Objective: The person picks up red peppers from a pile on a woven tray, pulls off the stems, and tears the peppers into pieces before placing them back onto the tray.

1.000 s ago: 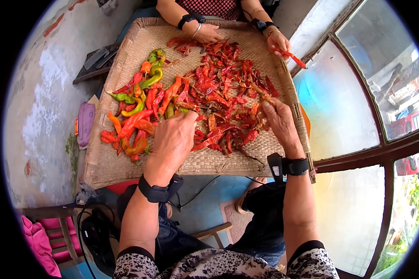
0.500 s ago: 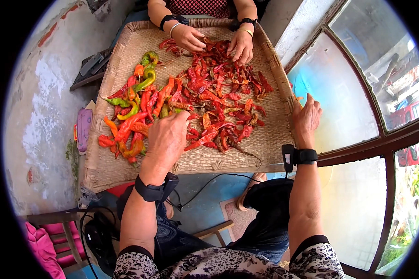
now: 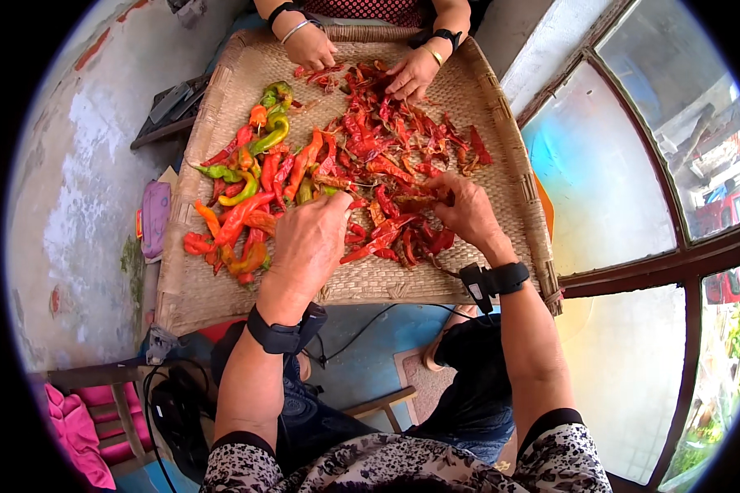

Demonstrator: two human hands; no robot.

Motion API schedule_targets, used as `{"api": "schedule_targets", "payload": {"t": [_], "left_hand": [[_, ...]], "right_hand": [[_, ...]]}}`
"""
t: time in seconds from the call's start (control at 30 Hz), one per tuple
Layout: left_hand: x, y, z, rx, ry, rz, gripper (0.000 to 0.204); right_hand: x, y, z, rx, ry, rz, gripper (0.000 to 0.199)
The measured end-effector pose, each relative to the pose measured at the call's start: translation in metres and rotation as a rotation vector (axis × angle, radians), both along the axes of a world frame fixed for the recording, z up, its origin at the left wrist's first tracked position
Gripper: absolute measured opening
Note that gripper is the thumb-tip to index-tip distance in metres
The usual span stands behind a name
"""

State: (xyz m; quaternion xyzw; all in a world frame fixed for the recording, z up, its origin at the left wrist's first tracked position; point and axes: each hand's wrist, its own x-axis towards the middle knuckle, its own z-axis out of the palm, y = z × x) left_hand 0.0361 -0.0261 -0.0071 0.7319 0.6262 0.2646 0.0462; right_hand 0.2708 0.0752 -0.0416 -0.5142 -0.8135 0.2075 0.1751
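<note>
A woven flat basket carries a spread of chilli peppers: dried red ones in the middle and right, fresher green, orange and red ones on the left. My left hand lies palm down on the peppers near the basket's front, its fingertips at a green pepper. My right hand rests on the red pile, fingers pinched on a dried red pepper. Both wrists wear black bands. Another person's two hands work the peppers at the far edge.
A curved window with a dark frame runs along the right. A grey floor lies to the left with a purple pouch and a dark flat object. Pink cloth and black cables sit at lower left.
My right hand came back from the basket's right rim onto the red pile and pinched a pepper. The other person's hands moved closer together at the far edge. My left hand stayed put.
</note>
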Motion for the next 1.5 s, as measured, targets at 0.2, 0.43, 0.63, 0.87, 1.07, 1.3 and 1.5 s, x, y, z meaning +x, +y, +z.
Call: {"api": "schedule_targets", "payload": {"t": [0.2,0.43,0.63,0.87,1.07,1.3,1.5], "left_hand": [[-0.002,-0.003,0.001,-0.013,0.014,0.001,0.011],[0.001,-0.001,0.000,-0.017,0.031,-0.006,0.011],[0.004,-0.001,-0.001,-0.008,0.015,-0.012,0.011],[0.002,-0.003,0.001,-0.013,0.021,-0.024,0.012],[0.001,-0.002,0.000,-0.009,0.014,-0.019,0.013],[0.000,-0.005,0.000,-0.037,0.033,0.002,0.013],[0.000,-0.003,-0.003,-0.016,0.022,-0.005,0.013]], "right_hand": [[-0.010,-0.012,0.027,-0.215,0.503,0.021,0.033],[0.015,0.000,0.017,-0.210,0.706,-0.037,0.026],[0.023,0.000,0.020,-0.087,0.769,-0.118,0.027],[0.072,0.021,0.012,0.297,0.763,-0.452,0.023],[0.097,0.016,0.001,0.776,-0.280,-0.632,0.034],[-0.009,-0.024,-0.001,0.208,0.042,0.116,0.029],[-0.021,-0.019,-0.004,0.036,0.126,0.107,0.031]]}}
